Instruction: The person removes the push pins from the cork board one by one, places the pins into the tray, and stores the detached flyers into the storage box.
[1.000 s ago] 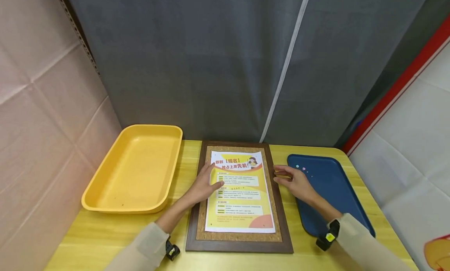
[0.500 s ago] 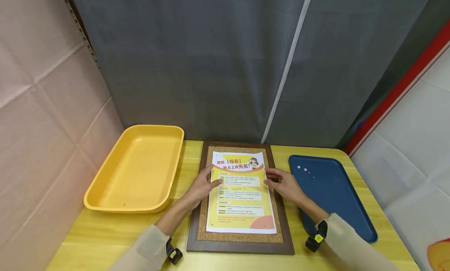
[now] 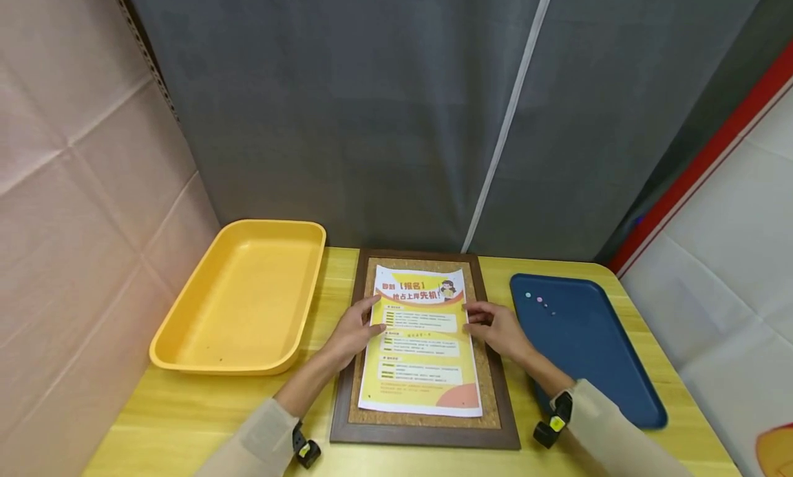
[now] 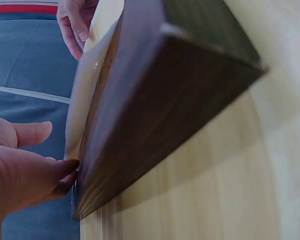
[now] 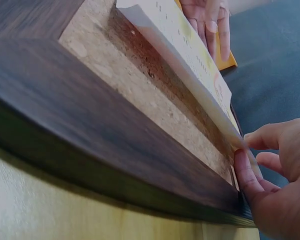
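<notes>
A yellow printed poster sheet [image 3: 421,367] lies over a cork board [image 3: 396,418] in a dark brown wooden frame [image 3: 427,436]. Its side edges curve up off the cork in the wrist views. At the sheet's left edge is my left hand [image 3: 352,334], fingers fairly straight and touching the edge low down; its thumb [image 4: 35,134] stands apart from the paper in the left wrist view. Across from it, my right hand [image 3: 498,331] pinches the right edge between thumb and fingers, clearest in the right wrist view. Tiny dark marks show near the sheet's lower corners.
To the left stands a deep yellow tray [image 3: 248,294]. On the right, a dark blue tray [image 3: 588,346] holds several tiny light pieces [image 3: 540,300]. A grey curtain [image 3: 372,119] closes off the back of the wooden table [image 3: 155,422].
My right hand has moved left from beside the frame onto the sheet's right edge. The sheet has shifted slightly toward me and turned a little, its edges lifting. My left hand stays near the left edge.
</notes>
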Demonstrator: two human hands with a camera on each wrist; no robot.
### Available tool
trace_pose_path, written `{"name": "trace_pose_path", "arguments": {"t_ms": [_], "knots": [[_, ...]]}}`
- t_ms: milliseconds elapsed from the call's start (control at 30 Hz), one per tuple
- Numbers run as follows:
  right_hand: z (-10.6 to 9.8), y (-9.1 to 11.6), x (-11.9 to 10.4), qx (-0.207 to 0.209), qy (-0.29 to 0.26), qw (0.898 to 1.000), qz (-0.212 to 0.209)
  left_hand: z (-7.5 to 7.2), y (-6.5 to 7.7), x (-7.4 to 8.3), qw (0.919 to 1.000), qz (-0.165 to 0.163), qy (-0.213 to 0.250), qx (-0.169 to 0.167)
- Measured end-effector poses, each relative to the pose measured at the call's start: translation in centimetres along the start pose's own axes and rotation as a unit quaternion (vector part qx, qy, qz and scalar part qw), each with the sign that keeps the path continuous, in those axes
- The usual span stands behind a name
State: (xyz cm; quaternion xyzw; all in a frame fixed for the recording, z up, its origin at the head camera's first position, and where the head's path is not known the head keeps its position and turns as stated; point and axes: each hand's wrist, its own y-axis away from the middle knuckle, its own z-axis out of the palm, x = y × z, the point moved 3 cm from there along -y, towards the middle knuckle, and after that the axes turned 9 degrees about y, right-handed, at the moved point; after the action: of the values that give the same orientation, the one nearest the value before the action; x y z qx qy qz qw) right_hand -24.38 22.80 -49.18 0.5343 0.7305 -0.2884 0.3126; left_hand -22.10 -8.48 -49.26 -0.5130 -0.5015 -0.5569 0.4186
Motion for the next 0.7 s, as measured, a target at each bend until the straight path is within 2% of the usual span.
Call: {"name": "trace_pose_path", "arguments": {"t_ms": [400,533,700], "knots": [[0.6,0.1,-0.3,-0.001,0.021,0.999,0.033,-0.3,0.1,-0.1,0.9985,-0.002,0.042,-0.034],[0.6,0.1,-0.5,0.001,0.015,0.999,0.042,-0.6,0.0,0.0,0.9971,-0.014,0.062,-0.041],[0.5,-0.2,-0.9,0.003,-0.003,0.999,0.042,-1.3,0.1,0.6,0.9978,-0.019,0.051,-0.038]]}}
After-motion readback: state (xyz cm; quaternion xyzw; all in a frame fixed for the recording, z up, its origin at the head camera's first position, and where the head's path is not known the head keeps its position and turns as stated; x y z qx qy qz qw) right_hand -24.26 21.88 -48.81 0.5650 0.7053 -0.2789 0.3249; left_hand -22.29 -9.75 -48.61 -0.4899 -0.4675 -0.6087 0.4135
